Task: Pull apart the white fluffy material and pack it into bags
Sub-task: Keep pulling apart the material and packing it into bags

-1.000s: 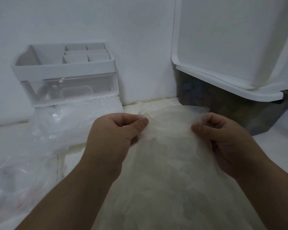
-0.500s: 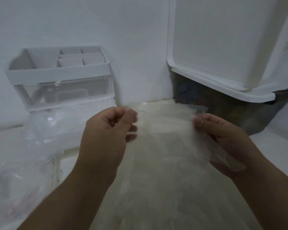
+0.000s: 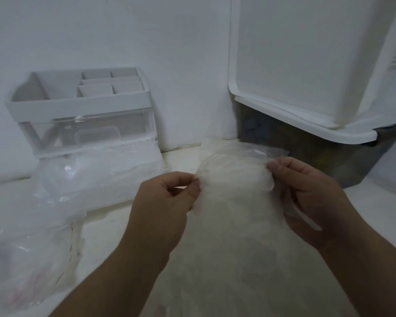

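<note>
A clear plastic bag (image 3: 236, 213) filled with white fluffy material stands in front of me, its mouth facing away at the top. My left hand (image 3: 167, 202) pinches the left edge of the bag's mouth between thumb and fingers. My right hand (image 3: 306, 197) pinches the right edge, with loose clear film hanging below its palm. The mouth is drawn narrow between the two hands. The lower part of the bag runs out of the frame.
A white organiser (image 3: 78, 104) with a clear drawer stands at the back left against the wall. Clear plastic bags (image 3: 96, 172) lie in front of it and further bags (image 3: 21, 252) at the left edge. A dark bin with an open white lid (image 3: 306, 124) stands at the right.
My two hands have come closer together, narrowing the bag's mouth. Both keep their pinch on the bag's top edge.
</note>
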